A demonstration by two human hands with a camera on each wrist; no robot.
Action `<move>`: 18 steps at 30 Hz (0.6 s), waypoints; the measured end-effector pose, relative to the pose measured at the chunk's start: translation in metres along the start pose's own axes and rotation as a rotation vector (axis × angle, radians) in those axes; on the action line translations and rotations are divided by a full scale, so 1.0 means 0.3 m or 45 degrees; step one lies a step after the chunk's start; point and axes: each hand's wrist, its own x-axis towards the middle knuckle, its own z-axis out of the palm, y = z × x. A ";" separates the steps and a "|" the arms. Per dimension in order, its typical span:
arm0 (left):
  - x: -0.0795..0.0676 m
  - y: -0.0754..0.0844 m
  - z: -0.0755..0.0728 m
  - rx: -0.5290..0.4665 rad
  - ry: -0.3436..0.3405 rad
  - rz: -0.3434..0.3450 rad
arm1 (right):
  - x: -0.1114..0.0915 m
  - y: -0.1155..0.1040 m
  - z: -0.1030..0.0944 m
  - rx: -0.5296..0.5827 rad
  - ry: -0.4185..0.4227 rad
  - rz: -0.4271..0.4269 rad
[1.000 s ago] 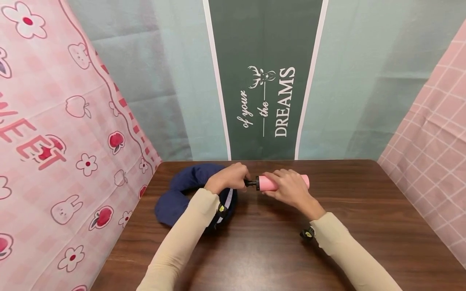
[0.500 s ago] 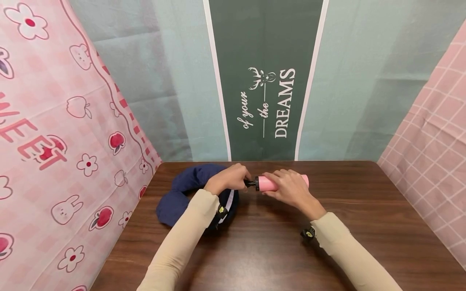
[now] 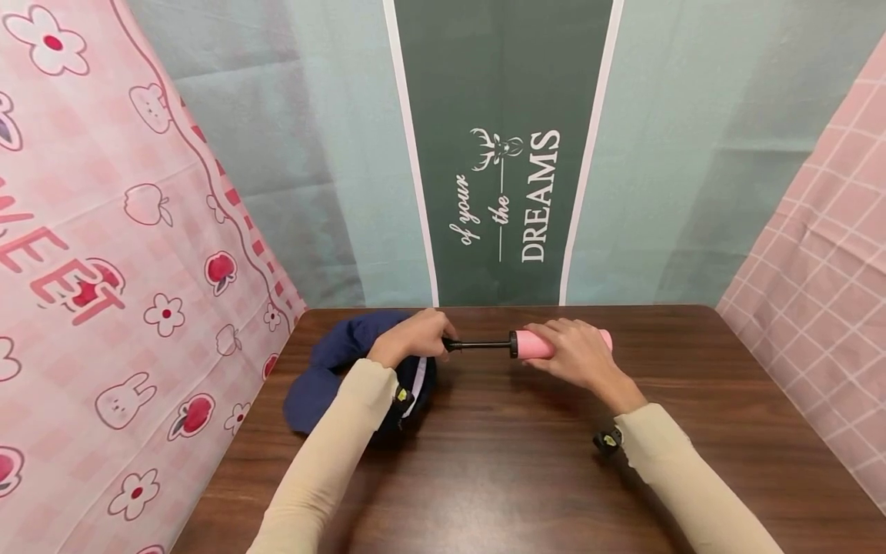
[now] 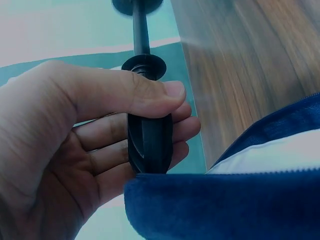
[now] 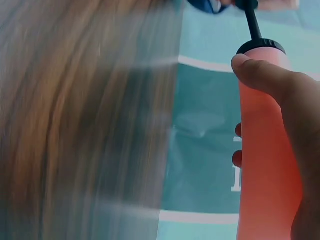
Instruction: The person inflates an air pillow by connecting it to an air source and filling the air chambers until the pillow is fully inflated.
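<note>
My right hand grips the pink barrel of a hand air pump, its thumb near the black collar. A black rod extends leftward from that collar. My left hand pinches the black piece at the rod's far end, thumb on top and fingers behind. In the left wrist view, a navy neck pillow overlaps the lower end of that piece. The pillow's zip is open in the left wrist view, and white material shows inside. In the head view, my left forearm hides part of the pillow.
A dark wooden table lies under both hands. Behind it hangs a green cloth with white lettering. Pink patterned cloth flanks the left side, and pink checked cloth the right.
The hands have drawn apart, right hand rightward with the pink barrel, left hand slightly leftward. The black rod, mostly hidden before, now shows long between them. The pillow has shifted a little left.
</note>
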 end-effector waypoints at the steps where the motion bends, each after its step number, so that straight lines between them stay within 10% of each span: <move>1: -0.007 -0.007 -0.003 -0.006 0.000 -0.010 | -0.004 0.012 -0.002 0.001 0.001 0.003; 18: 0.051 0.064 0.030 0.017 0.049 0.082 | 0.058 -0.109 0.039 -0.033 0.066 -0.100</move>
